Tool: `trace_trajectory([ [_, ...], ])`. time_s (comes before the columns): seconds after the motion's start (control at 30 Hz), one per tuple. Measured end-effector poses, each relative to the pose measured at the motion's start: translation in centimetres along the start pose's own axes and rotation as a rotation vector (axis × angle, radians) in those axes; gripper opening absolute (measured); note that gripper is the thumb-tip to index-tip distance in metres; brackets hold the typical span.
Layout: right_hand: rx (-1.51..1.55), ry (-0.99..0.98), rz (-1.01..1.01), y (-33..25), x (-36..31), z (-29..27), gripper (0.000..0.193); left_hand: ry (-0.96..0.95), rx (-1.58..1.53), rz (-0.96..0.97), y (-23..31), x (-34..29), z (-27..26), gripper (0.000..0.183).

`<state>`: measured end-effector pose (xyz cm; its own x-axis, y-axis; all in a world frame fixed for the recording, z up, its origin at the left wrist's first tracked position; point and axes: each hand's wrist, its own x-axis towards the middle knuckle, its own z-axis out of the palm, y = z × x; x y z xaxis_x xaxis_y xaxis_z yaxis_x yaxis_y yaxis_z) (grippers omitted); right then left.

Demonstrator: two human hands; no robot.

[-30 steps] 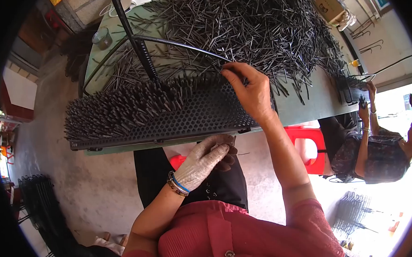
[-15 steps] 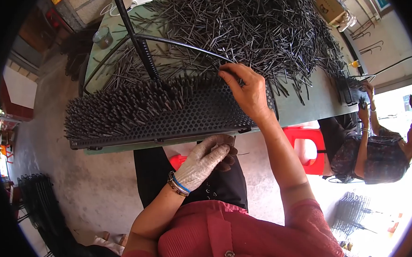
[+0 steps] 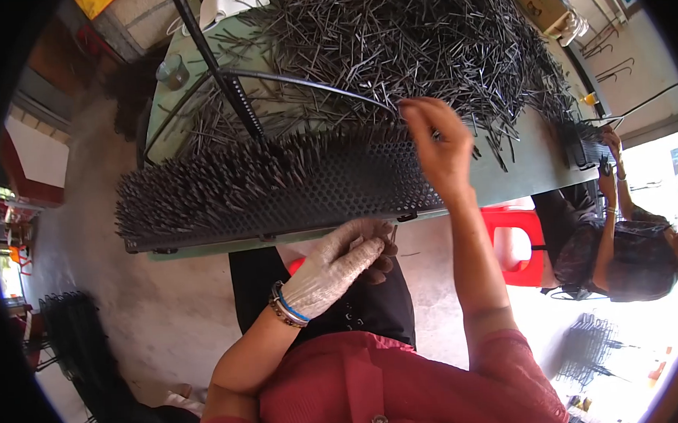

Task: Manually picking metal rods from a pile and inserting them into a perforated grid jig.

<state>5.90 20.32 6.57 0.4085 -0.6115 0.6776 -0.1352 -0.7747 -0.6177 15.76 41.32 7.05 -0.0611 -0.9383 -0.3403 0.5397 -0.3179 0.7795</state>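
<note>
Many black strips [image 3: 209, 188] bristle from the left of a perforated panel [image 3: 360, 182], near edge of counter [image 3: 533, 158]. Gloved left hand [image 3: 334, 268] below panel: fingers curled, grip unclear. Bare right hand [image 3: 444, 150] over right end: fingers bent, tips blurred; cannot tell whether pinching.

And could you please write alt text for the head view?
A person's bare right hand is near the right end of a perforated black panel partly filled with dark strips; the gloved left hand is nearer the body. Loose strips lie heaped behind.

Right hand [image 3: 444, 150] shifted rightward along the perforated black panel [image 3: 364, 184], now slightly blurred, head view slightly turned
</note>
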Motion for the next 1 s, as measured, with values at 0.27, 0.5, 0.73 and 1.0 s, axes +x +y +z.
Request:
trace_trajectory([
  [0.27,-0.037,0.387,0.625,11.5,-7.8,-10.0,0.025,0.108,0.425,0.421,14.4,6.9,2.1,0.042],
  [0.5,-0.138,0.293,0.64,13.9,-10.5,-8.6,0.021,0.018,1.881,0.16,18.4,25.1,1.6,0.07],
  [0.73,-0.136,0.379,0.617,14.0,-10.7,-8.8,0.017,0.078,2.113,-0.191,10.9,35.3,7.4,0.118],
  [1.0,-0.114,0.358,0.663,13.8,-10.6,-9.0,0.018,0.322,2.219,-0.165,7.2,38.0,8.3,0.118],
])
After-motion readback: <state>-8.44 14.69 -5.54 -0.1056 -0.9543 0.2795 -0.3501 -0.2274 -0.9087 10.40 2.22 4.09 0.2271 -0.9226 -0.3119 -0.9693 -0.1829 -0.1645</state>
